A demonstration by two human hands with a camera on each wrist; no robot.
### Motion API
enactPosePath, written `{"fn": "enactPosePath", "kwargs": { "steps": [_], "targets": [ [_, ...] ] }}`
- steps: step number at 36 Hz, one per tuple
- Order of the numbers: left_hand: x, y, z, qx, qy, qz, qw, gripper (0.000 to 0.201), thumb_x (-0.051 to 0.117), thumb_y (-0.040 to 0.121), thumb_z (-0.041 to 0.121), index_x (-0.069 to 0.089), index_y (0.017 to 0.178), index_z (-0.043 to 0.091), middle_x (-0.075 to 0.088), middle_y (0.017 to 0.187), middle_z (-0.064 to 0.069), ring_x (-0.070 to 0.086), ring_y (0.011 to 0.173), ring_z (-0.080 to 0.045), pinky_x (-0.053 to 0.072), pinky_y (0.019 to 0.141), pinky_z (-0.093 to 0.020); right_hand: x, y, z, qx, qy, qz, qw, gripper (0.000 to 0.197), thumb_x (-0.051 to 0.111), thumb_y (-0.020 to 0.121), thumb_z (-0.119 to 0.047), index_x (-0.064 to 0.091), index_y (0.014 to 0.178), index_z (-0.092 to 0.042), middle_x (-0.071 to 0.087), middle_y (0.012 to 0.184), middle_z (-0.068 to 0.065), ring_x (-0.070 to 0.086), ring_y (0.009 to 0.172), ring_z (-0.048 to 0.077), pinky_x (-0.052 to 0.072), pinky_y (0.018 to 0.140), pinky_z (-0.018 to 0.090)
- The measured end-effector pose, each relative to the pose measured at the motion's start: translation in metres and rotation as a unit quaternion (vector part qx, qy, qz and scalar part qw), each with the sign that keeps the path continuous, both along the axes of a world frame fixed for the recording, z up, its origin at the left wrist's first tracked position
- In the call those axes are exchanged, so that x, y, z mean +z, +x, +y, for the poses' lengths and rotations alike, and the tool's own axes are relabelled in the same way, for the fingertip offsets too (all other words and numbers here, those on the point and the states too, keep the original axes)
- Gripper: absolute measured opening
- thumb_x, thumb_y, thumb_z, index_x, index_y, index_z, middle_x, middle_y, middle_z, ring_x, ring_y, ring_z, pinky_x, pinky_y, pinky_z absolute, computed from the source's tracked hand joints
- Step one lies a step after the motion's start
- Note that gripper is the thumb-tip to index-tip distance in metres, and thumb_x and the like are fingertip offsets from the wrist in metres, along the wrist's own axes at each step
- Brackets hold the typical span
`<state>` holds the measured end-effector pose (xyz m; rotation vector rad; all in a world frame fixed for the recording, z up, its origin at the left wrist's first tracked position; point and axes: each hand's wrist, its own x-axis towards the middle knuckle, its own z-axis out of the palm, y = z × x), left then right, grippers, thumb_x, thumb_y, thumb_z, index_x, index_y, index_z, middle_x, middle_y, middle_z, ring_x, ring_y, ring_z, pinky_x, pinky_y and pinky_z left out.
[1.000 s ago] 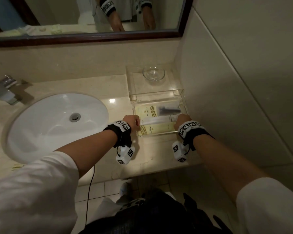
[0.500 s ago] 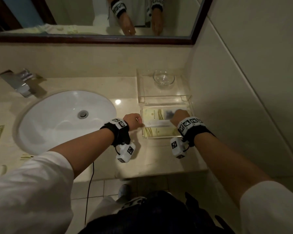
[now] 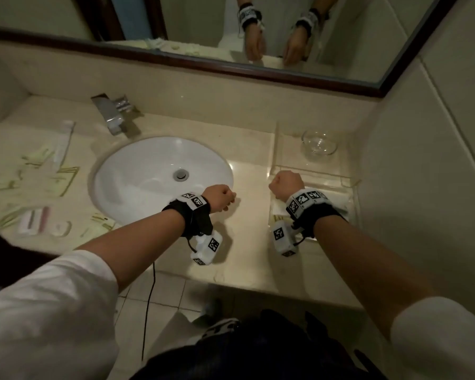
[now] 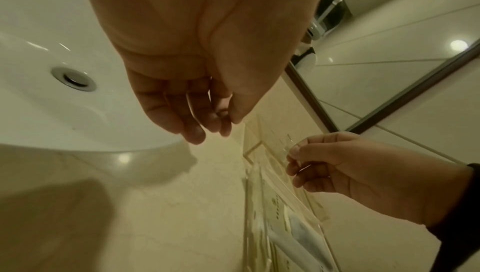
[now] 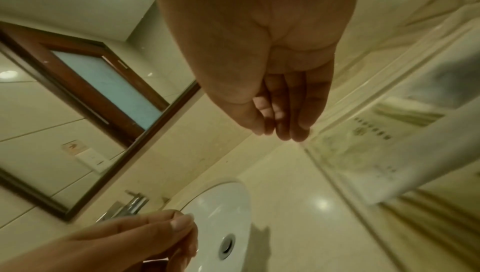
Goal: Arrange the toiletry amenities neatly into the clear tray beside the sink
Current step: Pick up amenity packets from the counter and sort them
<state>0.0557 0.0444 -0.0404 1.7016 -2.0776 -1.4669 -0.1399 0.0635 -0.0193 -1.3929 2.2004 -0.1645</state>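
A beige stone desk [image 3: 252, 187] holds a white sink [image 3: 137, 174] below a wood-framed mirror [image 3: 231, 67]. The clear tray [image 3: 351, 204] sits at the right by the tiled wall, packets [image 3: 279, 212] inside; more amenities [image 3: 33, 220] lie far left. Left hand [image 3: 220, 198] and right hand [image 3: 285, 185] hover loosely curled, holding nothing.

I am holding both forearms out, my left hand [image 3: 222, 198] and right hand [image 3: 286, 184] seemingly curling loosely, gripping nothing.
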Motion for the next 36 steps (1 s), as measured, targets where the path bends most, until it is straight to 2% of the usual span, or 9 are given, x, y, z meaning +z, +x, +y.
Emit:
{"fn": "enactPosePath", "kwargs": {
  "steps": [7,13,19,23,26,28,31,34,36],
  "targets": [
    [0.005,0.056,0.002,0.086,0.006,0.008,0.996,0.025,0.045,0.098,0.027,0.057,0.083,0.01,0.06,0.089,-0.007,0.058,0.08,-0.022,0.047,0.073,-0.03,0.0,0.059,-0.022,0.085,-0.021,-0.014,0.996,0.018,0.047,0.088,-0.01,0.056,0.073,-0.009,0.072,0.091,0.017,0.068,0.088,0.031,0.051,0.074,0.031],
    [0.011,0.113,0.006,0.165,-0.007,-0.004,0.986,0.023,0.045,0.098,0.026,0.058,0.088,0.009,0.058,0.084,-0.002,0.058,0.078,-0.02,0.047,0.072,-0.028,0.001,0.111,-0.039,0.164,-0.028,-0.015,0.986,0.023,0.046,0.089,-0.011,0.048,0.066,-0.012,0.07,0.1,0.019,0.067,0.091,0.033,0.052,0.076,0.033],
    [0.007,0.168,0.016,0.268,-0.027,-0.004,0.963,0.021,0.046,0.097,0.024,0.058,0.086,0.01,0.06,0.086,-0.004,0.058,0.077,-0.02,0.046,0.07,-0.028,0.002,0.16,-0.052,0.24,-0.006,0.003,0.971,0.015,0.047,0.088,-0.011,0.06,0.081,-0.007,0.07,0.095,0.017,0.065,0.089,0.032,0.045,0.066,0.03],
    [0.001,0.201,0.024,0.344,-0.022,0.0,0.939,0.021,0.047,0.096,0.021,0.059,0.084,0.009,0.06,0.086,-0.008,0.057,0.078,-0.023,0.046,0.07,-0.031,0.0,0.189,-0.057,0.267,-0.002,-0.01,0.964,0.026,0.046,0.09,-0.01,0.046,0.065,-0.017,0.064,0.083,0.012,0.063,0.09,0.031,0.04,0.061,0.026],
    [-0.002,0.225,0.032,0.393,-0.017,-0.014,0.919,0.02,0.047,0.095,0.018,0.059,0.081,0.008,0.061,0.083,-0.01,0.057,0.078,-0.025,0.048,0.075,-0.035,0.0,0.214,-0.059,0.294,0.003,-0.001,0.956,0.021,0.042,0.092,-0.01,0.057,0.078,-0.015,0.067,0.104,0.015,0.062,0.099,0.032,0.041,0.067,0.026],
    [-0.007,0.243,0.036,0.414,-0.018,-0.043,0.909,0.023,0.048,0.093,0.018,0.057,0.074,0.01,0.062,0.08,-0.011,0.056,0.075,-0.026,0.049,0.076,-0.037,-0.001,0.23,-0.061,0.31,0.014,0.01,0.951,0.023,0.042,0.092,-0.01,0.052,0.071,-0.008,0.066,0.111,0.019,0.063,0.102,0.032,0.043,0.073,0.027],
    [-0.022,0.27,0.037,0.449,-0.006,-0.066,0.891,0.022,0.045,0.093,0.021,0.056,0.079,0.008,0.064,0.085,-0.017,0.059,0.078,-0.03,0.048,0.076,-0.036,-0.005,0.251,-0.063,0.335,0.026,0.016,0.942,0.02,0.045,0.089,-0.012,0.049,0.069,-0.012,0.069,0.103,0.015,0.065,0.101,0.031,0.05,0.087,0.032],
    [-0.031,0.29,0.039,0.48,0.003,-0.092,0.872,0.028,0.042,0.093,0.022,0.06,0.091,0.001,0.067,0.103,-0.022,0.063,0.094,-0.036,0.048,0.078,-0.036,-0.011,0.269,-0.067,0.362,0.038,0.016,0.931,0.025,0.048,0.085,-0.013,0.048,0.06,-0.014,0.069,0.083,0.012,0.069,0.088,0.031,0.054,0.079,0.034],
    [-0.027,0.297,0.044,0.498,0.01,-0.105,0.861,0.022,0.041,0.094,0.02,0.056,0.09,0.003,0.064,0.107,-0.023,0.061,0.099,-0.037,0.046,0.079,-0.035,-0.012,0.28,-0.067,0.37,0.043,0.016,0.928,0.027,0.051,0.087,-0.017,0.049,0.06,-0.013,0.072,0.086,0.011,0.07,0.086,0.029,0.054,0.08,0.032]
  ]
}}
